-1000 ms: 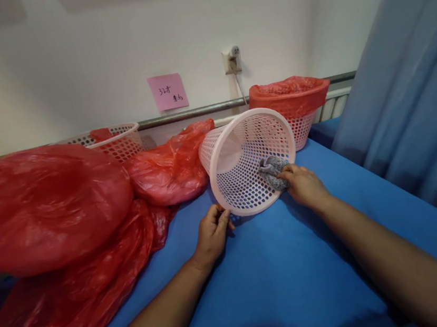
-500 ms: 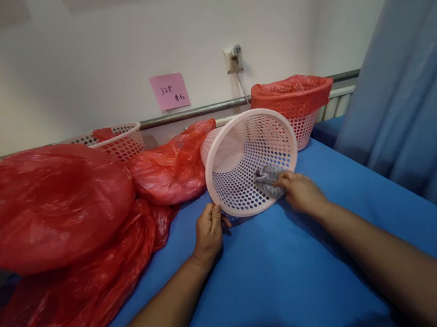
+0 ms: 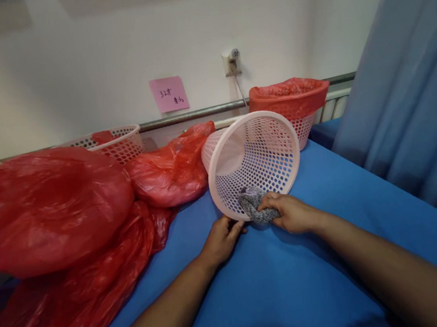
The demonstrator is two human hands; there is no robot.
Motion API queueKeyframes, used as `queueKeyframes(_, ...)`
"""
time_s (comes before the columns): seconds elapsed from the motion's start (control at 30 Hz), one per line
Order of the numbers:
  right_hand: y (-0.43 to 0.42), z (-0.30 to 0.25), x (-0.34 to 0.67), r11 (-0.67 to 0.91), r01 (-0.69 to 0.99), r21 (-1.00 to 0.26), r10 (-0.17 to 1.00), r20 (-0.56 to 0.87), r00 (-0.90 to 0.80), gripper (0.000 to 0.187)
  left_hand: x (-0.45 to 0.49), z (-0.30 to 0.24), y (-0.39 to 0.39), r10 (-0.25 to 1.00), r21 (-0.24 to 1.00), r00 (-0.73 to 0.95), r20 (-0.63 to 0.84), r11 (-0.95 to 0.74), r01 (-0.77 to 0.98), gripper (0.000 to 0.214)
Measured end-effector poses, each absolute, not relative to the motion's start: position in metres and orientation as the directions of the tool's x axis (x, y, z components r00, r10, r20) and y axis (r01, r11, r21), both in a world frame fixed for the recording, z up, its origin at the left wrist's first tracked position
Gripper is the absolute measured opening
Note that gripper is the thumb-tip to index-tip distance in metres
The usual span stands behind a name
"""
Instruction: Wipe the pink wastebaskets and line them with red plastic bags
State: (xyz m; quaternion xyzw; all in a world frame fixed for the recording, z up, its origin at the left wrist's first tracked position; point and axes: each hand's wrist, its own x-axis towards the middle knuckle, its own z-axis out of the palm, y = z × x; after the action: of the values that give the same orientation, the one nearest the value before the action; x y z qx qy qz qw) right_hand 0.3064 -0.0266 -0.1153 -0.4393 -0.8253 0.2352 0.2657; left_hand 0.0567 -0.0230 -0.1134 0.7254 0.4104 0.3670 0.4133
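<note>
Right fingers [image 3: 269, 199] hold one cloth [image 3: 256, 209]. One tilted basket [image 3: 256, 167] touches the left fingers [image 3: 234, 229]; one lined basket [image 3: 304, 127] stands beyond the right fingers, at least two other baskets [image 3: 132, 146] left of the left fingers, with overlapping bags [image 3: 60, 209], uncountable. Beyond all fingers: one note [image 3: 169, 94], one socket [image 3: 232, 65].

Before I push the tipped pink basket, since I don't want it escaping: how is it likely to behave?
The pink basket likely rolls easily, lying on its side with a round rim. It is probably light for its size, given its perforated wall. The left hand at its lower rim may check that roll.
</note>
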Motion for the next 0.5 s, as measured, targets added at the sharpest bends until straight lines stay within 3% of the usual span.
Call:
queueKeyframes(0.13, -0.017, -0.115, 0.318, 0.441, 0.714, -0.544, 0.896, 0.225, -0.383, 0.053, 0.051, -0.111, -0.021, 0.920, 0.897, 0.323, 0.221, -0.321, 0.303, 0.023)
queueKeyframes(0.33, -0.006, -0.106, 0.350, 0.132, 0.942, -0.309, 0.927, 0.375, -0.007, 0.045, 0.041, -0.111, -0.019, 0.939, 0.898, 0.174, 0.298, -0.337, 0.283, 0.029)
queueKeyframes(0.4, -0.007, -0.108, 0.350, 0.163, 0.922, -0.352, 0.926, 0.377, -0.020, 0.045, 0.041, -0.111, -0.020, 0.937, 0.897, 0.158, 0.311, -0.344, 0.277, 0.029)
queueKeyframes(0.5, -0.012, -0.118, 0.334, 0.357, 0.811, -0.464, 0.921, 0.318, -0.224, 0.049, 0.043, -0.111, -0.021, 0.934, 0.893, 0.160, 0.321, -0.354, 0.278, 0.032)
